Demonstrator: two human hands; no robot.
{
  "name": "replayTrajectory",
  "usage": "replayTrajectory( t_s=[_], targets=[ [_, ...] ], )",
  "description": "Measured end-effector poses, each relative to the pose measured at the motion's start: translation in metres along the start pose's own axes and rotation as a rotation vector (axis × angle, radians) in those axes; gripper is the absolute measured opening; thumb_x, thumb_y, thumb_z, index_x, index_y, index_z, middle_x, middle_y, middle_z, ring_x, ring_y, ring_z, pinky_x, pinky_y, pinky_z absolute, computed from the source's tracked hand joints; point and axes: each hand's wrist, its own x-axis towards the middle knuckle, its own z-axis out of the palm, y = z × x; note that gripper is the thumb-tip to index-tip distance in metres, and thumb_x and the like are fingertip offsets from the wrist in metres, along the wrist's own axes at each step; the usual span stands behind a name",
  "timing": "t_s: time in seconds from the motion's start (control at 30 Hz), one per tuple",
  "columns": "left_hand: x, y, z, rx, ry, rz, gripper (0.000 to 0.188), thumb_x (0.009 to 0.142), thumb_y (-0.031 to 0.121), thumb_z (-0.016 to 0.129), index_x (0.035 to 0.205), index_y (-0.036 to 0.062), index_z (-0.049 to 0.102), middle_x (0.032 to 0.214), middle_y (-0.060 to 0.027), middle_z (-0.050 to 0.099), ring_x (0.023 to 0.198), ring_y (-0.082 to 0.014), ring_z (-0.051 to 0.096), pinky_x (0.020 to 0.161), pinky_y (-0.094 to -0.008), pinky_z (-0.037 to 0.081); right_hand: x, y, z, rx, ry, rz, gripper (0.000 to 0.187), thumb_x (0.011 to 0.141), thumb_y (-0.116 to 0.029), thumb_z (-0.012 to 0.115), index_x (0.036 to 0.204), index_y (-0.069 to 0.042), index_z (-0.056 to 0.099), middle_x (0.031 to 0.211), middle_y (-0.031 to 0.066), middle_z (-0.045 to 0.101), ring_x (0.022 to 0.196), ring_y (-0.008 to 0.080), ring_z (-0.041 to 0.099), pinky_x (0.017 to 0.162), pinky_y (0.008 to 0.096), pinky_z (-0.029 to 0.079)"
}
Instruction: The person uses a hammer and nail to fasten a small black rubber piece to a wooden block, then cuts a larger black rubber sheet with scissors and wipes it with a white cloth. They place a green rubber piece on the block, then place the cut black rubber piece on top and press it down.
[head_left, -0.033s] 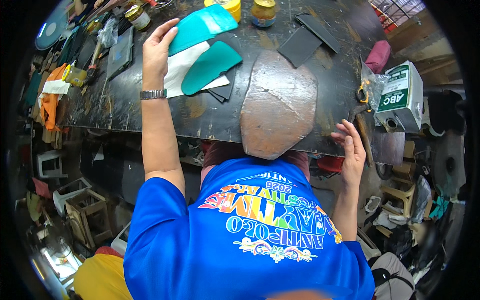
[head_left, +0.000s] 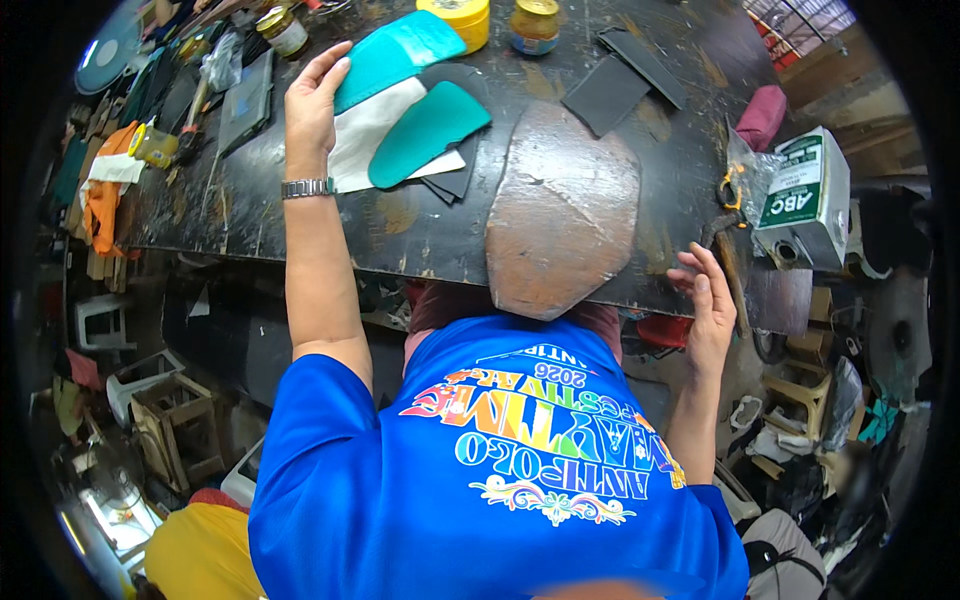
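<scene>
My left hand, with a metal watch at the wrist, pinches the left end of a teal shaped piece of sheet material, its surface partly glossy. Below that piece lies a second, rounded teal piece on a white sheet, with black pieces partly under them. Over the table's front edge at the right, my right hand holds nothing, its fingers apart and loosely bent. Close beside it is a hammer. A worn brown board lies between my hands, overhanging the front edge.
Dark flat pieces lie beyond the board. A yellow tub and a jar stand at the back. To the right are orange-handled scissors, a white-and-green can and a maroon bundle. Stools stand below left.
The whole view has shifted slightly. My left hand and the teal piece in it have moved a little to the left; my right hand looks the same.
</scene>
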Motion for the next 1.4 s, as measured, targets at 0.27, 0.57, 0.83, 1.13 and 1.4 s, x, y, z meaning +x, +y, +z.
replayTrajectory(
  t_s=[0.27,0.57,0.83,1.13,1.4],
  targets=[
    [-0.005,-0.028,-0.041,1.433,0.342,0.162,0.041,0.084,0.028,0.079,0.123,0.0198,0.072,0.131,-0.0193,0.059,0.128,-0.0331,0.053,0.108,-0.0436,0.042,0.009,-0.002,0.018,0.029,-0.079,-0.024,0.039,0.102,-0.013,0.06,0.139,-0.002,0.057,0.118,0.0084,0.064,0.098,0.014,0.064,0.09,0.0277,0.05],
    [-0.061,-0.017,0.013,1.122,-0.312,-0.031,0.059,0.079,0.038,0.085,0.122,0.0002,0.069,0.092,-0.0112,0.068,0.08,-0.0206,0.063,0.075,-0.0341,0.052,0.028,-0.007,-0.047,0.046,0.219,0.043,0.049,0.097,-0.015,0.067,0.14,-0.001,0.05,0.082,0.0061,0.066,0.058,0.0083,0.061,0.051,0.0187,0.04],
    [-0.055,-0.029,-0.002,0.573,-0.283,-0.109,0.035,0.087,0.017,0.081,0.115,0.0011,0.067,0.094,0.0028,0.061,0.084,-0.007,0.056,0.076,-0.0218,0.046,0.071,0.018,-0.145,0.2,0.412,0.368,0.07,0.095,-0.014,0.065,0.153,-0.005,0.026,0.075,0.0112,0.064,0.051,0.0135,0.058,0.039,0.0229,0.036],
    [-0.098,0.04,0.067,0.112,-0.442,-0.111,0.026,0.096,0.013,0.069,0.119,0.0025,0.064,0.107,-0.0017,0.067,0.098,-0.0086,0.062,0.089,-0.0239,0.048,0.12,0.068,-0.201,0.194,0.241,0.612,0.018,0.092,-0.015,0.068,0.099,-0.005,0.055,0.076,0.0108,0.068,0.048,0.0098,0.052,0.036,0.0217,0.034],
    [-0.143,0.023,0.134,0.494,-0.741,-0.041,0.033,0.09,0.021,0.074,0.119,0.0071,0.065,0.102,-0.0119,0.071,0.098,-0.0225,0.069,0.088,-0.0323,0.053,0.109,0.077,-0.2,-0.075,0.326,0.463,0.041,0.092,-0.019,0.068,0.125,-0.005,0.049,0.072,0.0107,0.066,0.048,0.0116,0.056,0.033,0.025,0.032]
  ],
)
